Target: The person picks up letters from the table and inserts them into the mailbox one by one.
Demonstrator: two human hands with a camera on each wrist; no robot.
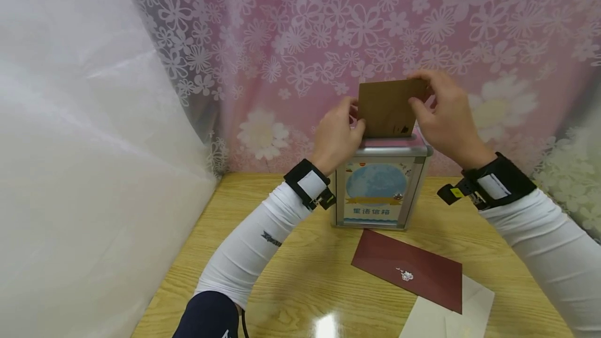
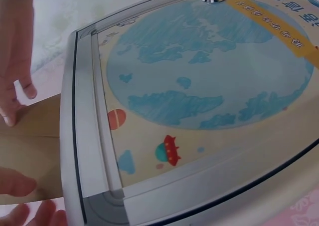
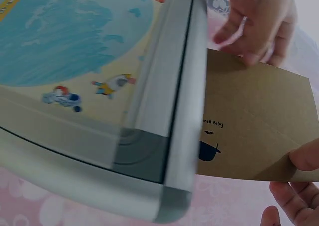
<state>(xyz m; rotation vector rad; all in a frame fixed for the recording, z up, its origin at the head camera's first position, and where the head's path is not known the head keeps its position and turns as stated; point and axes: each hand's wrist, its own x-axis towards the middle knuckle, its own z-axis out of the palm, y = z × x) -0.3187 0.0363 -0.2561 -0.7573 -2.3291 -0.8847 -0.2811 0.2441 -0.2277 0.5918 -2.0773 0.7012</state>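
A brown kraft envelope (image 1: pixel 386 111) stands upright at the top of a metal-framed letter box (image 1: pixel 375 189), its lower edge meeting the top, apparently at a slot. My left hand (image 1: pixel 337 133) pinches the envelope's left edge, thumb in front and fingers behind. At the upper right corner my right hand (image 1: pixel 446 111) grips it between thumb and fingers. Small dark print on the envelope (image 3: pixel 254 118) shows in the right wrist view. The box's front (image 2: pixel 209 71) carries a blue globe poster and a small lock in the left wrist view.
A dark red envelope (image 1: pixel 408 267) with a silver flower mark lies on the wooden table (image 1: pixel 291 275) before the box. Partly under it is a cream envelope (image 1: pixel 451 312). Behind the box hangs a pink floral curtain (image 1: pixel 328 30); a whitish sheet (image 1: pixel 94 145) covers the left side.
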